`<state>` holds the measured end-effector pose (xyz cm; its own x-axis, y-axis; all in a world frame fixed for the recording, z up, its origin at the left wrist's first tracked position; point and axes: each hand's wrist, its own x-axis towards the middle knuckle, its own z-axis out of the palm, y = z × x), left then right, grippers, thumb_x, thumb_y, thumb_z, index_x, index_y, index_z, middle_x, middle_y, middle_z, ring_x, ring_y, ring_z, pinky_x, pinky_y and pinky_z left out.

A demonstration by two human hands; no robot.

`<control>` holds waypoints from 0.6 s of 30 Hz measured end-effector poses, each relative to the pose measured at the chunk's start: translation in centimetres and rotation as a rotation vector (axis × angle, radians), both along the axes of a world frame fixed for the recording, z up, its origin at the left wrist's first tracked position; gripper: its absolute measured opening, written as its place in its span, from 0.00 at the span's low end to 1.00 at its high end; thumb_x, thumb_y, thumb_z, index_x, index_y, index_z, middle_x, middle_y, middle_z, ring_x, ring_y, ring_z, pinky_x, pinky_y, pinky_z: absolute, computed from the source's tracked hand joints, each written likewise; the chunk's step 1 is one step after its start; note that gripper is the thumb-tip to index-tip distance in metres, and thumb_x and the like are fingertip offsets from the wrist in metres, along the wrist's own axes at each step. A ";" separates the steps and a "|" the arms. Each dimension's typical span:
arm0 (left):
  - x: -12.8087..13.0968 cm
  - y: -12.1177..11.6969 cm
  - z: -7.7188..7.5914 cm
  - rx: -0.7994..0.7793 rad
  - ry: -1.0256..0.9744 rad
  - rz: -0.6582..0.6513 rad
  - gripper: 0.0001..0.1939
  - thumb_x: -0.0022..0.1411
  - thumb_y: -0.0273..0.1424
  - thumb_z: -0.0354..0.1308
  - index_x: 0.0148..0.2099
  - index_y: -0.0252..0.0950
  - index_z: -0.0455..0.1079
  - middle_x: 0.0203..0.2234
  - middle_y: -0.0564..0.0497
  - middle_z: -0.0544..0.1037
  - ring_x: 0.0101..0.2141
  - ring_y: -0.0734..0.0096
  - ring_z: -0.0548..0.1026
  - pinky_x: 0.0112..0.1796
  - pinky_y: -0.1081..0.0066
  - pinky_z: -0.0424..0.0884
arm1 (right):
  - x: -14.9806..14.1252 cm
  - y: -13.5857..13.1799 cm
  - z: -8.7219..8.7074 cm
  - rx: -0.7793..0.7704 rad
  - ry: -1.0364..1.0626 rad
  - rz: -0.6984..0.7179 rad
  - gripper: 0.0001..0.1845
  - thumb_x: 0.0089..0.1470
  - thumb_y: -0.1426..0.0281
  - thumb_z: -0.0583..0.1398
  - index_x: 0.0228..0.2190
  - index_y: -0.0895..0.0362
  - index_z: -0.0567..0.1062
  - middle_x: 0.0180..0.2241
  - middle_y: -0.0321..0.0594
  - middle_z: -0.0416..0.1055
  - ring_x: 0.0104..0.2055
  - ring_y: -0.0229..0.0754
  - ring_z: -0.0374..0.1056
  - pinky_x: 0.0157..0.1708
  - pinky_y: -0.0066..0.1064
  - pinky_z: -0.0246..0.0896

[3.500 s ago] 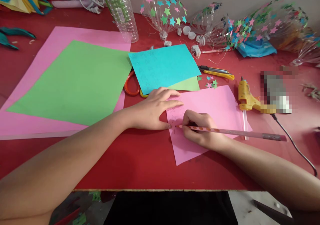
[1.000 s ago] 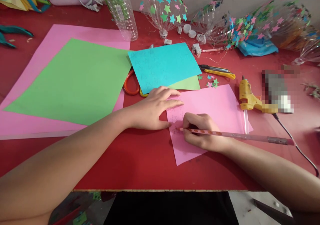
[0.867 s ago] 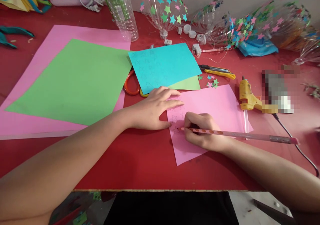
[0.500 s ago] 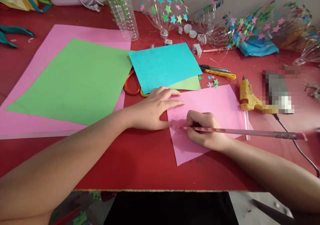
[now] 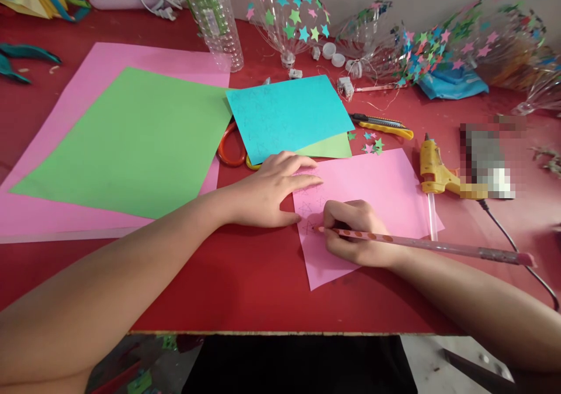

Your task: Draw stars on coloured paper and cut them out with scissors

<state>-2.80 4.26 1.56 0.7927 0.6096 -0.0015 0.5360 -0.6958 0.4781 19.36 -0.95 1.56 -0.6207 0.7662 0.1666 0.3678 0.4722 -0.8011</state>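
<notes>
My right hand (image 5: 357, 233) grips a pink pencil (image 5: 421, 243) whose tip touches a small pink sheet of paper (image 5: 372, 178). Several pencil-drawn stars (image 5: 308, 227) run down the left part of that sheet. Fingers spread, my left hand (image 5: 276, 189) lies flat across the sheet's left edge and the red table. Just beyond it are a turquoise sheet (image 5: 289, 113) with faint star outlines and a light green sheet (image 5: 328, 145) under it. Scissors with an orange handle (image 5: 231, 146) are partly hidden below these.
Large green (image 5: 131, 142) and pink sheets (image 5: 83, 84) cover the left side. A glue gun (image 5: 438, 169), a utility knife (image 5: 385, 126) and cut paper stars (image 5: 372, 145) lie to the right. A plastic bottle (image 5: 214, 26) and star-covered clear plastic pieces (image 5: 289, 17) line the back.
The pencil tip has shifted slightly, and the pencil's eraser end has swung down. The lowest star has gained lines. My left hand stays in place.
</notes>
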 end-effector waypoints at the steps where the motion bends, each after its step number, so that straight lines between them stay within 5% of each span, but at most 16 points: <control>1: 0.0 0.0 0.0 0.002 0.000 0.000 0.31 0.59 0.35 0.62 0.63 0.40 0.63 0.63 0.40 0.60 0.63 0.47 0.55 0.62 0.46 0.52 | 0.0 0.0 0.0 0.003 0.002 0.014 0.11 0.44 0.80 0.54 0.23 0.54 0.57 0.18 0.26 0.53 0.19 0.29 0.47 0.19 0.22 0.43; 18: 0.0 0.0 -0.1 0.016 -0.001 -0.003 0.31 0.60 0.36 0.62 0.64 0.38 0.63 0.63 0.39 0.61 0.62 0.47 0.56 0.62 0.46 0.53 | 0.0 0.2 0.1 0.053 0.037 0.202 0.11 0.44 0.81 0.54 0.25 0.54 0.57 0.20 0.26 0.52 0.20 0.30 0.46 0.21 0.23 0.44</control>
<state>-2.77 4.28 1.45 0.7947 0.6069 0.0091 0.5333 -0.7053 0.4671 19.32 -0.78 1.67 -0.7538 0.6160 0.2289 0.2321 0.5754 -0.7843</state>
